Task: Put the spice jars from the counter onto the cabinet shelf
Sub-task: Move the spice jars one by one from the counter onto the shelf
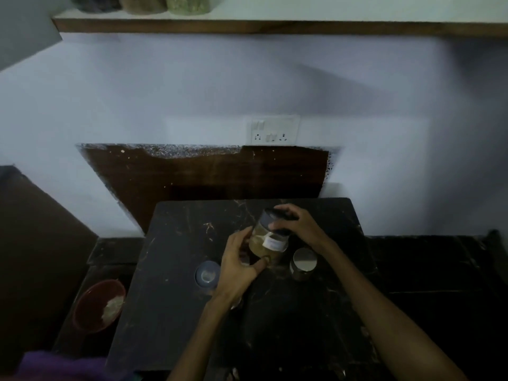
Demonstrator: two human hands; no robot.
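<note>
A clear spice jar (pixel 268 242) with a black lid and a white label is tilted just above the dark counter (pixel 170 312). My right hand (pixel 298 224) grips its lid from the right. My left hand (pixel 239 259) holds its lower body from the left, thumb curled under it. A jar with a silver lid (pixel 303 262) stands on the counter just right of it. Another jar with a blue-grey lid (pixel 207 274) stands to the left, partly behind my left wrist. High up runs the cabinet shelf (pixel 275 26), with three jars (pixel 165 4) at its left end.
A white switch and socket plate (pixel 272 130) is on the wall above a brown backsplash panel (pixel 206 171). A red bowl (pixel 99 305) with pale contents sits on the lower ledge left of the counter. A dark cabinet side (pixel 33 243) rises at far left.
</note>
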